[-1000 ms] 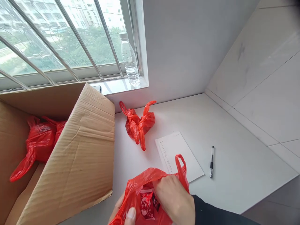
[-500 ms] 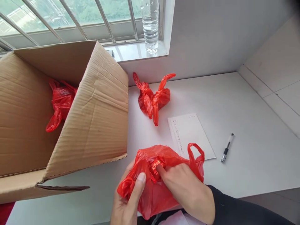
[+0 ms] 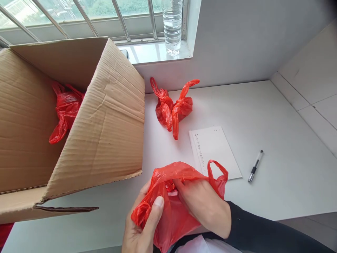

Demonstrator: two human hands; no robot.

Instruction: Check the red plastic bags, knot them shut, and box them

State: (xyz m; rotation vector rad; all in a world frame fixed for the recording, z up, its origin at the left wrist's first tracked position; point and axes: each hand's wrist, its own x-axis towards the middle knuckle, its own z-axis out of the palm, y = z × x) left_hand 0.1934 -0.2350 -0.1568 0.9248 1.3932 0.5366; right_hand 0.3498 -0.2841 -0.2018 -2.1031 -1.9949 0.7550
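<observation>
A red plastic bag [image 3: 173, 225] sits open at the front of the table, one loop handle standing up at its right. Gathered plastic at the bag's left side is gripped by my left hand [image 3: 147, 221], thumb on top. My right hand [image 3: 206, 203] reaches into the bag's mouth from the right. Its thumb lies against a small, shiny red packet [image 3: 170, 186], which it appears to pinch; the other fingers are hidden by the bag.
An open cardboard box [image 3: 116, 116] on the left contains a tied red bag [image 3: 67, 107]. Two knotted red bags [image 3: 181, 109] stand by the wall. A notepad [image 3: 217, 151] and a pen [image 3: 255, 167] lie to the right. A water bottle [image 3: 173, 26] is on the sill.
My right hand has gone deeper into the bag, taking the small red packet lower. My left hand keeps its grip on the bag. The view has shifted slightly.
</observation>
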